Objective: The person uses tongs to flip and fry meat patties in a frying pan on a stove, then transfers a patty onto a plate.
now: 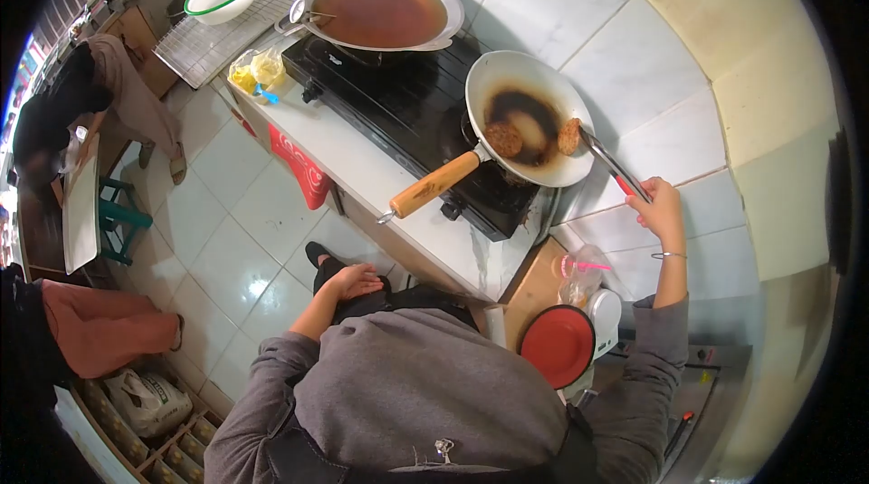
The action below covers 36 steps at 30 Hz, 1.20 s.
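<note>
I'm gripping red-and-silver metal tongs (614, 164) in my right hand (662, 209), frame right; should be pinching the browned round patty (568, 137) lightly, avoiding crumbling; left hand (356, 280) is idling unclenched

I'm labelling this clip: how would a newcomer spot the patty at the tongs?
On the black stove is a white pan with a wooden handle. The patty is inside by the tongs; unlike the other patty, nearer the handle, it sits at their tips.

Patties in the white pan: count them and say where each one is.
2. One patty lies in the pan near the wooden handle; the second patty is at the tongs' tips, by the picture's right side of the pan.
</note>
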{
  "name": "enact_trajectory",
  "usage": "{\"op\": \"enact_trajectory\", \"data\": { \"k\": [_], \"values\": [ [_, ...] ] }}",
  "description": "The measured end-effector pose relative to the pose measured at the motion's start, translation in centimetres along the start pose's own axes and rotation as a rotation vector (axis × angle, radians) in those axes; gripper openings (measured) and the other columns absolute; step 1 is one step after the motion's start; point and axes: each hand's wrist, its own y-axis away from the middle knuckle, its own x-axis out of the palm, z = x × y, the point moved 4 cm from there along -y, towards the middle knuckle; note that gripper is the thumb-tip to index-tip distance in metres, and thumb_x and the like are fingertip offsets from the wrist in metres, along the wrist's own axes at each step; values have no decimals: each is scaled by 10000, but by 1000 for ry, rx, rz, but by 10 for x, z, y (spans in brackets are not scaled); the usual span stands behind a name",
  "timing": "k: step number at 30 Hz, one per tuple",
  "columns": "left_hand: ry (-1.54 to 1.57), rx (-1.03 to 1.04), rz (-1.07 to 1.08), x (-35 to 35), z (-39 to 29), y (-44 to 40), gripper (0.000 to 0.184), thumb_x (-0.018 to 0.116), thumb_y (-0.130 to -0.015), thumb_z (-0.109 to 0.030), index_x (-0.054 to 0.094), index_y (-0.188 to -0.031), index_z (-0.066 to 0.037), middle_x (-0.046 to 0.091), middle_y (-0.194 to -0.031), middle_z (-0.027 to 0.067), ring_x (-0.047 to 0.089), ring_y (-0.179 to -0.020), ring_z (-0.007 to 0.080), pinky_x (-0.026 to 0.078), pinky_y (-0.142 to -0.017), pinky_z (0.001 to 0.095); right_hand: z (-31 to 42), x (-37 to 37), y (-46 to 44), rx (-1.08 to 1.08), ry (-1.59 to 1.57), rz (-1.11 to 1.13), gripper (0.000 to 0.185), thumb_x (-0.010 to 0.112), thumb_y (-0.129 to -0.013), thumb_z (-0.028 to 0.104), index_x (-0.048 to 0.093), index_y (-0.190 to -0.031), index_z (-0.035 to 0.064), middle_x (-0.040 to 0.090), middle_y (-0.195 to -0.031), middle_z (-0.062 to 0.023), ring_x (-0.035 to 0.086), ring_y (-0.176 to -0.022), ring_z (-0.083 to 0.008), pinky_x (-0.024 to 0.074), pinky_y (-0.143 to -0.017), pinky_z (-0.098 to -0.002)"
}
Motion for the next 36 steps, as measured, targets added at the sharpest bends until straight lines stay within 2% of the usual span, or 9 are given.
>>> {"op": "enact_trajectory", "data": {
  "k": [4, 7, 10, 13, 20, 21, 30, 33, 36],
  "values": [
    [4, 4, 0, 1, 1, 2, 402, 386, -873, -226, 305, -1138, 65, 354, -1158, 252, 397, -1085, 343, 372, -915, 385, 17, 4, 8, 16, 35, 41, 291, 662, -605, 155, 543, -778, -47, 585, -663, -150, 563, -473, -187, 447, -452, -294],
    [8, -4, 5, -6, 3, -7, 355, 403, -864, -211, 329, -1079, 61, 364, -1119, 246, 439, -1025, 353, 403, -883, 390, 18, 17, 9, -157, 190, 4, 315, 683, -581, 167, 559, -795, -28, 591, -718, -173, 584, -627, -269, 458, -589, -339],
    [9, 12, 0, -8, 4, -7, 337, 413, -860, -207, 337, -1059, 55, 375, -1089, 245, 464, -990, 358, 424, -860, 390, 32, 19, 20, -153, 289, 49, 338, 699, -559, 168, 567, -807, -20, 590, -749, -180, 562, -741, -322, 441, -673, -363],
    [27, 18, 1, -14, 6, -9, 341, 412, -863, -212, 334, -1066, 50, 383, -1077, 248, 469, -984, 358, 428, -852, 393, 25, 17, 19, -201, 305, 20, 342, 707, -539, 156, 570, -795, -25, 590, -740, -181, 572, -711, -308, 446, -638, -351],
    [-48, -10, -38, -7, 0, -2, 364, 421, -862, -217, 337, -1115, 31, 369, -1139, 240, 425, -1055, 343, 396, -889, 396, 29, 33, 1, -226, 533, -149, 295, 656, -595, 100, 529, -844, 4, 539, -800, -161, 554, -738, -329, 451, -641, -395],
    [-46, -4, -28, -8, 1, -5, 358, 413, -865, -219, 334, -1103, 36, 373, -1119, 243, 437, -1037, 349, 404, -879, 401, 34, 39, 0, -196, 618, -103, 221, 624, -617, 65, 528, -811, 21, 533, -787, -153, 560, -719, -328, 461, -627, -390],
    [60, 0, -30, -17, 2, -6, 312, 430, -851, -176, 351, -1060, 43, 400, -1062, 237, 450, -1008, 357, 411, -874, 401, 54, 31, 16, -319, 636, -36, 159, 592, -635, 38, 532, -782, 47, 527, -752, -132, 562, -674, -311, 459, -595, -384],
    [68, 1, -35, -16, 2, -6, 309, 432, -850, -170, 355, -1058, 46, 401, -1057, 235, 451, -1006, 357, 411, -875, 399, 67, 18, 17, -373, 564, -98, 158, 580, -627, 18, 529, -774, 47, 524, -738, -129, 556, -670, -310, 453, -596, -389],
    [52, 3, -36, -11, -2, -1, 305, 435, -848, -166, 361, -1052, 49, 407, -1044, 232, 453, -1005, 355, 414, -875, 395, 60, 32, 16, -278, 580, -35, 280, 665, -534, 37, 557, -791, 60, 543, -787, -103, 550, -728, -278, 453, -632, -363]
  ]
}}
